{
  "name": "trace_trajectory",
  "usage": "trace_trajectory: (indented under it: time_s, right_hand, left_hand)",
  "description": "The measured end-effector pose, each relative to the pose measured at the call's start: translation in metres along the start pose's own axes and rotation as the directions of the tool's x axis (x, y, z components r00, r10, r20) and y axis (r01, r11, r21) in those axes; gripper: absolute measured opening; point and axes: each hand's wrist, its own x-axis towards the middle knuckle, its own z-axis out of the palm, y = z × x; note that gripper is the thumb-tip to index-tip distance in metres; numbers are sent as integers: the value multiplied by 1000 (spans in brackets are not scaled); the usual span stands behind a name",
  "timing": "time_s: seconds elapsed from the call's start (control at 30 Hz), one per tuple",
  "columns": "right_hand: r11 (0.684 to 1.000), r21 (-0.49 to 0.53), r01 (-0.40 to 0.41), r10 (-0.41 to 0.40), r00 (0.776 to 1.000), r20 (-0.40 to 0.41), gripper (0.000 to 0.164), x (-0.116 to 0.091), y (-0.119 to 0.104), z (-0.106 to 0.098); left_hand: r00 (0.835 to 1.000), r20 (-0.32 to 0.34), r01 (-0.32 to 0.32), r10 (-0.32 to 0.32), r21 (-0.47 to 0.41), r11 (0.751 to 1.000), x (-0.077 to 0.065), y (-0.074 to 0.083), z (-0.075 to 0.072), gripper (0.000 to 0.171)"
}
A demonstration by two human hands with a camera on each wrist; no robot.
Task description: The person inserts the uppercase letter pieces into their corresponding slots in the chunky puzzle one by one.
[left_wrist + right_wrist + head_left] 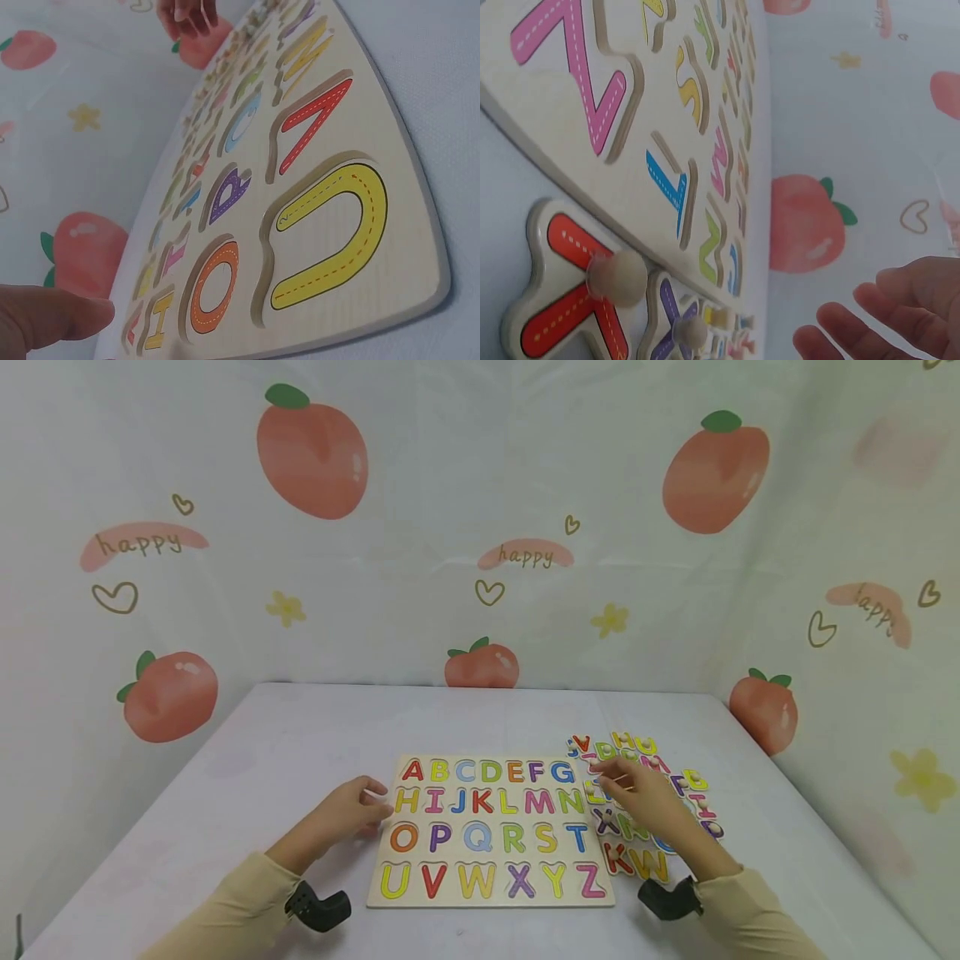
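A wooden alphabet puzzle board (pixel 491 893) lies flat, its recessed letters A to Z printed in rows. By the board's left edge, near the H, is my left hand (pixel 347 817), fingers loosely bent around nothing; whether it touches the edge I cannot tell. In the left wrist view only its thumb (pixel 56 319) shows. My right hand (pixel 641 793) hovers over the letter pieces to the right of the board, partly hiding them. Its fingers (pixel 904 322) are relaxed and hold nothing. Below it lie a red K piece (pixel 568 274) and a purple X piece (pixel 676 319), both with wooden knobs.
More knobbed letter pieces lie scattered beside the board, among them a yellow W (pixel 648 865) and, further back, a red V piece (pixel 581 743). A white cloth (pixel 187 827) covers the table. Behind it hangs a curtain (pixel 420 468) printed with peaches.
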Motion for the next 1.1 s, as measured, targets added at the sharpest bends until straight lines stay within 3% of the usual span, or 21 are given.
trace_trajectory:
  time_s: [1.1]
  right_hand:
    - [993, -36, -115, 114, 993, -30, 34, 10, 59, -31]
  left_hand:
    - [1000, 4, 23, -23, -41, 999, -3, 0, 0, 35]
